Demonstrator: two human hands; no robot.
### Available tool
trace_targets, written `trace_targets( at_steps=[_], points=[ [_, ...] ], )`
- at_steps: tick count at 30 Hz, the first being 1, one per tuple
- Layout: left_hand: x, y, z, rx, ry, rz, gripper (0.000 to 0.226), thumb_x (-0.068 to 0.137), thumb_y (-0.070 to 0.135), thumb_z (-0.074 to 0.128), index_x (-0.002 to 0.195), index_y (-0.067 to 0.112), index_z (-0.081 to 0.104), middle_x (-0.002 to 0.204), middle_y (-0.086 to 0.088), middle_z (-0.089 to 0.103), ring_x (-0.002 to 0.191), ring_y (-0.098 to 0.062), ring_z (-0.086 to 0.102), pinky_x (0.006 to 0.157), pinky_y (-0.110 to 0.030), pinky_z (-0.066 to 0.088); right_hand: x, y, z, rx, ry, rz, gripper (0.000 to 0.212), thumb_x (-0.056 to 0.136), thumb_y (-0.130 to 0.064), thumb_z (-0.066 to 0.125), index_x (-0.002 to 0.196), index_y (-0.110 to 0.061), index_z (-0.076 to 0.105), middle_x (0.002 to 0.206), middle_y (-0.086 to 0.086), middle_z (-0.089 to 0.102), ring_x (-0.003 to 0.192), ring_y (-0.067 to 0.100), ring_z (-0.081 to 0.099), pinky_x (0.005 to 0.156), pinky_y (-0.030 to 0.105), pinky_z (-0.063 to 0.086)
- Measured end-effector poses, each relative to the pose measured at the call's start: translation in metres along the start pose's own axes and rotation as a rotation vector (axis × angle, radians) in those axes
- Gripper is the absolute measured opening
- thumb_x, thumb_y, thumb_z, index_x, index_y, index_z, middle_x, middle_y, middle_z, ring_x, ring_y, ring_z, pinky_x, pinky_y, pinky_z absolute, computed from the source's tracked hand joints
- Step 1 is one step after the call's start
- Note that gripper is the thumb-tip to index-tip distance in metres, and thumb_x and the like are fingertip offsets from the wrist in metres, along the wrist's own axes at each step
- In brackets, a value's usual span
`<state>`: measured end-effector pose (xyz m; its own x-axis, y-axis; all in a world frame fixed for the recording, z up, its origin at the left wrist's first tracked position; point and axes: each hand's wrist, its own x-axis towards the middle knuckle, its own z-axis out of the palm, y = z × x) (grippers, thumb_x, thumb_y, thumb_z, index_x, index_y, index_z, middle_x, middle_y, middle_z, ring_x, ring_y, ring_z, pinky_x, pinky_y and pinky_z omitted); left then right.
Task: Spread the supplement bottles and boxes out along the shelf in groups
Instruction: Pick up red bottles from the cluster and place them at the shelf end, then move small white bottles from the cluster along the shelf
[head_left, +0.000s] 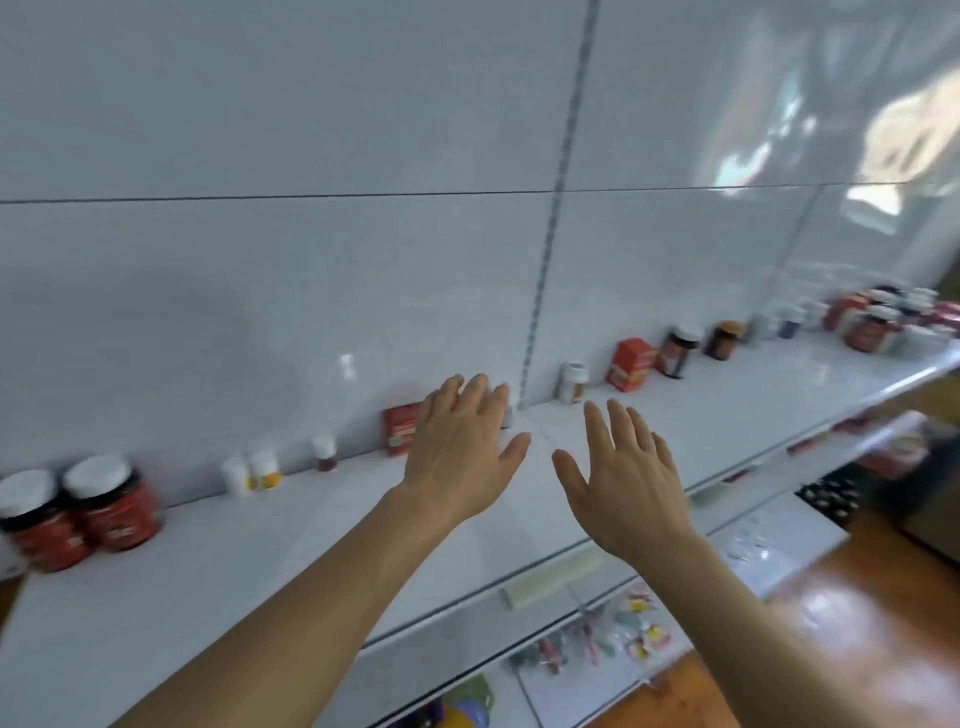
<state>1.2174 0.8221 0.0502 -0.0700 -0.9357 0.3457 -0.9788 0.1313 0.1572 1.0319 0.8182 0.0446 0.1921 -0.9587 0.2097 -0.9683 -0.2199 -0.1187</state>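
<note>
1. I see two big red jars (83, 512) with white lids upright at the white shelf's (727, 415) left end.
2. Small white bottles (252, 473) stand right of them.
3. A red box (631, 364) stands further right.
4. A crowded cluster (893, 322) sits at the shelf's far right.

We can read no text anywhere here; the whole view is blurred by motion. The two red jars (83, 512) at the lower left carry pale marks on their labels, but no letter comes clear to us. The red box (631, 364) right of centre shows a light band with smeared print, and the red box (401, 427) at mid frame shows the same. The small white bottles (252, 472) and the crowd of bottles (883, 322) at the far right are too small and soft for us to make out any brand or number.
</note>
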Motion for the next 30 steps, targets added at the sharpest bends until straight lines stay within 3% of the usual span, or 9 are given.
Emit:
trace_targets(
  at_steps=[3, 20, 30],
  points=[
    [0.024, 0.077, 0.017, -0.031, -0.045, 0.071, 0.067, 0.099, 0.058, 0.032, 0.154, 0.021, 0.022, 0.162, -0.005, 0.022, 0.149, -0.028, 0.014, 0.121, -0.045, 0.015, -0.013, 0.078, -0.017, -0.012, 0.008, 0.089, 0.074, 0.099, -0.061, 0.019, 0.157, -0.019, 0.004, 0.165, 0.01, 0.005, 0.152, 0.027, 0.002, 0.123, 0.044, 0.008],
    [0.193, 0.418, 0.138, -0.139, -0.152, 0.445, 0.064, 0.099, 0.056, 0.036, 0.152, 0.022, 0.028, 0.161, -0.006, 0.025, 0.147, -0.026, 0.019, 0.12, -0.043, 0.019, 0.003, 0.435, -0.053, -0.111, 0.044, 0.452, 0.071, 0.1, -0.06, 0.02, 0.157, -0.019, 0.008, 0.165, 0.007, 0.011, 0.152, 0.026, 0.004, 0.123, 0.044, 0.011],
    [0.326, 0.59, 0.211, -0.212, -0.157, 0.546, 0.054, 0.098, 0.053, 0.039, 0.144, 0.024, 0.04, 0.146, 0.001, 0.047, 0.133, -0.02, 0.041, 0.11, -0.035, 0.034, 0.065, 0.632, -0.071, -0.134, 0.092, 0.56, 0.07, 0.1, -0.058, 0.025, 0.157, -0.018, 0.014, 0.163, 0.006, 0.018, 0.151, 0.026, 0.009, 0.123, 0.041, 0.014]
  ],
)
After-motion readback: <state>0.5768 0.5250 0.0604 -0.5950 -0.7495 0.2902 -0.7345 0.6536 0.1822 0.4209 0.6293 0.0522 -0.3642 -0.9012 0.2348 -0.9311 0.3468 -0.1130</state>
